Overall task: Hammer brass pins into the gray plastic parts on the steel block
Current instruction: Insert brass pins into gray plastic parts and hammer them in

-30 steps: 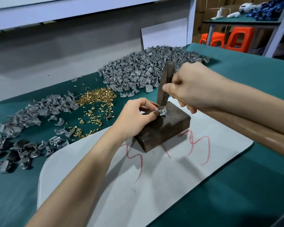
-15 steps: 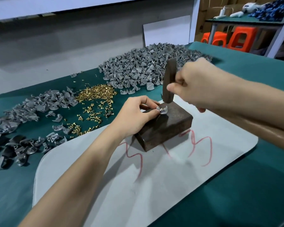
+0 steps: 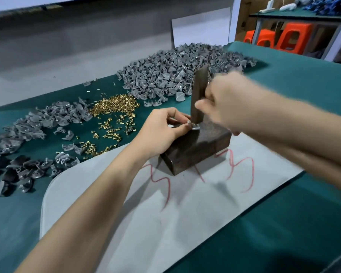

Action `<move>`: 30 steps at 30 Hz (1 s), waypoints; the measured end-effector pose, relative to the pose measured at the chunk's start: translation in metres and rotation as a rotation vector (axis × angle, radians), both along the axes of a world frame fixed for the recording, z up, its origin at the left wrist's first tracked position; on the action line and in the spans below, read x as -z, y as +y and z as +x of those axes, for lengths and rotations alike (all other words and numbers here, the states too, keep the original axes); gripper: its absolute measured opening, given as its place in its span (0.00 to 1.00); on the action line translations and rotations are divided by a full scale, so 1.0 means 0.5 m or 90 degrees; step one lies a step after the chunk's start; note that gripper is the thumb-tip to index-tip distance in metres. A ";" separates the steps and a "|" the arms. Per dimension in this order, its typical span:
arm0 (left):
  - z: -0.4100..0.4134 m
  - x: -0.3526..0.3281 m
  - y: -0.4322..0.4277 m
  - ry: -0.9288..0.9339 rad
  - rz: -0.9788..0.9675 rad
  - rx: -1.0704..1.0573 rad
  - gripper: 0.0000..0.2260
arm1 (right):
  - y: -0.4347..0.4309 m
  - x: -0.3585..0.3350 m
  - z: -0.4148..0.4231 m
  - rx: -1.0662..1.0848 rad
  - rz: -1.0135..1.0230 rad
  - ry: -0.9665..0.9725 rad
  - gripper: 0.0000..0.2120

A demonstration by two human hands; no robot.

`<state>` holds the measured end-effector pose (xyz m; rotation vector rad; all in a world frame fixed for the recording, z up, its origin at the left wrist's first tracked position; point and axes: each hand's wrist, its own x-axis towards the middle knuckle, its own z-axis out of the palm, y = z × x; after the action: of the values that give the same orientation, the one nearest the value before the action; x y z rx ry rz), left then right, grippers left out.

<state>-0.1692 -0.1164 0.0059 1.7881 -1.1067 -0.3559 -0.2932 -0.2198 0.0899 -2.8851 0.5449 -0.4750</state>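
On the green surface [image 3: 283, 223], the left hand [image 3: 161, 131] pinches a gray part [image 3: 195, 127] atop the steel block [image 3: 201, 150]. The right hand [image 3: 224, 101] grips the hammer [image 3: 199, 95], which stands upright. Brass pins [image 3: 114, 105] lie left.

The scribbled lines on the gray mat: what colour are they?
The scribbled lines are red, clearest in the head view.

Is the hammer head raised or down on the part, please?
Down: the hammer head stands with its lower face on the gray part, though blurred.
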 end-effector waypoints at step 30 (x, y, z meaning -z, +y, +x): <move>-0.002 0.006 0.007 0.108 -0.002 -0.054 0.04 | -0.154 0.184 0.046 0.284 0.189 -0.104 0.17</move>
<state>-0.1703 -0.1127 0.0030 1.7600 -0.9093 -0.4461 -0.2703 -0.2969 -0.0019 -2.4119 1.1299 -0.6211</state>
